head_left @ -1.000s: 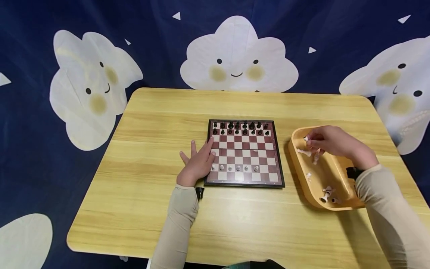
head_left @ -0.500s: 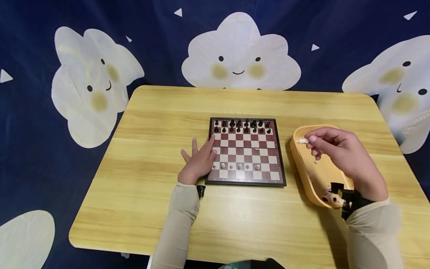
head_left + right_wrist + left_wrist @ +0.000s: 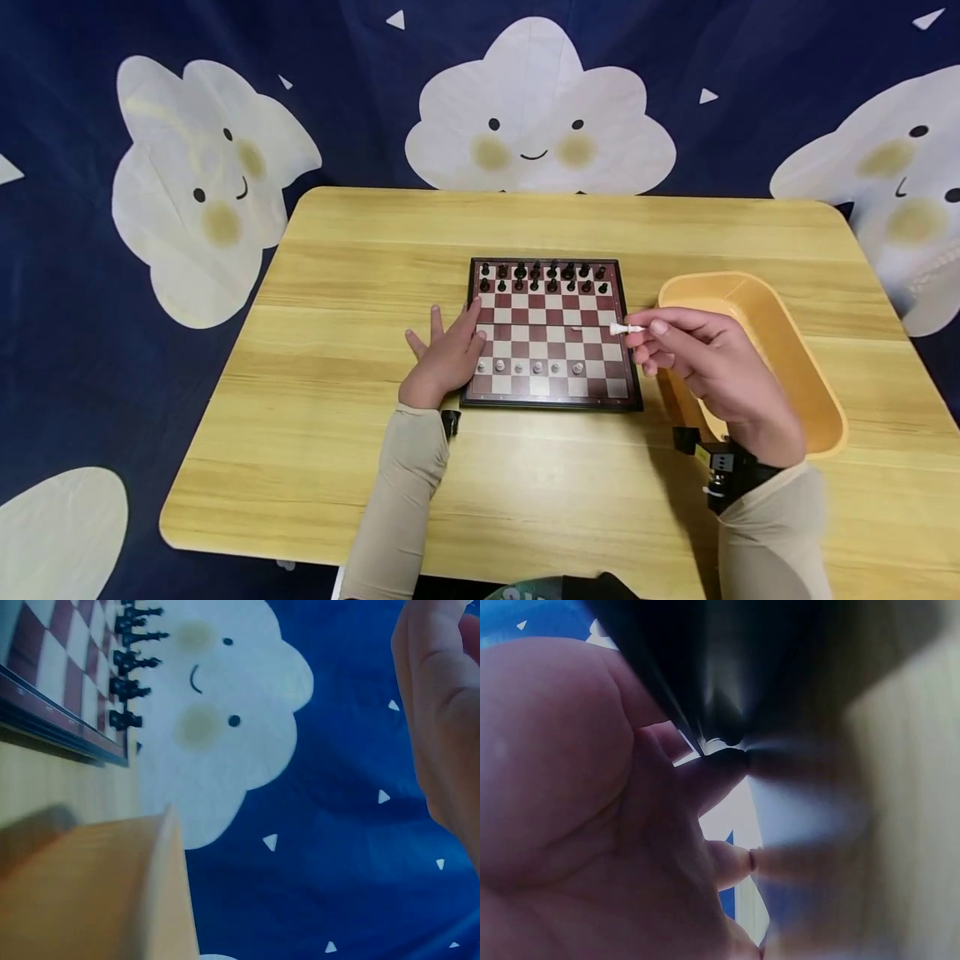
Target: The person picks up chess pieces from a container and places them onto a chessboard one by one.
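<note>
A folding chessboard lies on the table, its checks dark red and white. My left hand rests at the board's left edge with straight, spread fingers. In the left wrist view the palm fills much of the frame. My right hand pinches a white chess piece between thumb and fingertips, just over the board's right edge. The piece lies sideways in the grip; its exact kind is too small to tell. Several white pieces stand in a row on the near side. Several black pieces fill two far rows.
A yellow-orange tray stands right of the board, partly behind the right hand and forearm. Its wall shows close up in the right wrist view. A small pale mark is on the board's middle. A cloud-print curtain hangs behind the table.
My right hand has lifted a white chess piece out of the tray and carried it left to the board's right edge. The left hand stays at the board's left edge.
</note>
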`<state>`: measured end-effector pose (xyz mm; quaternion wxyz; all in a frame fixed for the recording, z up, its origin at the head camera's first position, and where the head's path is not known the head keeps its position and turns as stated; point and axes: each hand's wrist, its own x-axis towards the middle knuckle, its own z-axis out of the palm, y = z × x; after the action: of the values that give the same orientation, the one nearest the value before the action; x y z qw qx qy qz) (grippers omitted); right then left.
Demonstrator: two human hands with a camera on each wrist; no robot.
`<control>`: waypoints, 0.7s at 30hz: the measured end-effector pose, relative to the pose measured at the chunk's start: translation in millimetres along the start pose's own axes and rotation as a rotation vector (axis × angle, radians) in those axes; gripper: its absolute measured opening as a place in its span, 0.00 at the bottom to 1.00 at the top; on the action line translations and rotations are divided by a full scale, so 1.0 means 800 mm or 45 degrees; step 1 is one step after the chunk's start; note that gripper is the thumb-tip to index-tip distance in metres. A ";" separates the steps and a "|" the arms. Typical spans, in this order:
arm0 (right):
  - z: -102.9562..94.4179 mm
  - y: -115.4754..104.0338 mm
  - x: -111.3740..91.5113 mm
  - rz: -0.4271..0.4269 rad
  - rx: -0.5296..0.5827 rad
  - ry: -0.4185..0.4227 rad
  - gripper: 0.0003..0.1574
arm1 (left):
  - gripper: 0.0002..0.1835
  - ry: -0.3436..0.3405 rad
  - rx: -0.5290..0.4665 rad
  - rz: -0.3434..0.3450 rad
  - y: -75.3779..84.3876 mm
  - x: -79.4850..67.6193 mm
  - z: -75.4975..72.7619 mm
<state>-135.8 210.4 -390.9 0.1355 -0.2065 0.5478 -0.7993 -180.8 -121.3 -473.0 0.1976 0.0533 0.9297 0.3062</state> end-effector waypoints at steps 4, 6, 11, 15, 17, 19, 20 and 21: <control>0.000 0.010 0.001 -0.006 0.015 -0.007 0.19 | 0.31 -0.004 -0.004 0.002 0.001 0.000 0.000; 0.001 0.014 0.002 -0.005 0.011 0.017 0.18 | 0.31 -0.002 -0.005 0.003 0.001 0.001 0.000; 0.002 0.015 -0.001 0.033 -0.079 0.176 0.15 | 0.32 -0.003 -0.013 0.000 0.002 0.002 0.001; -0.009 0.000 -0.011 0.012 -0.336 0.491 0.13 | 0.32 -0.003 -0.020 -0.003 0.002 0.003 0.001; -0.022 -0.011 -0.021 0.045 -0.516 0.653 0.15 | 0.32 -0.004 -0.020 -0.002 0.001 0.003 0.001; -0.035 -0.019 -0.034 0.119 -0.729 0.762 0.16 | 0.32 -0.006 -0.014 -0.004 -0.001 0.003 0.001; -0.042 -0.024 -0.042 0.165 -0.809 0.782 0.17 | 0.32 -0.010 -0.012 -0.006 -0.001 0.003 0.000; -0.049 -0.027 -0.049 0.199 -0.886 0.784 0.15 | 0.32 -0.013 -0.011 -0.009 -0.002 0.002 0.000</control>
<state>-120.0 268.1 -390.0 -0.0507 0.0490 0.8118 -0.5797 -182.0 -122.4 -474.4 0.2035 0.0508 0.9276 0.3092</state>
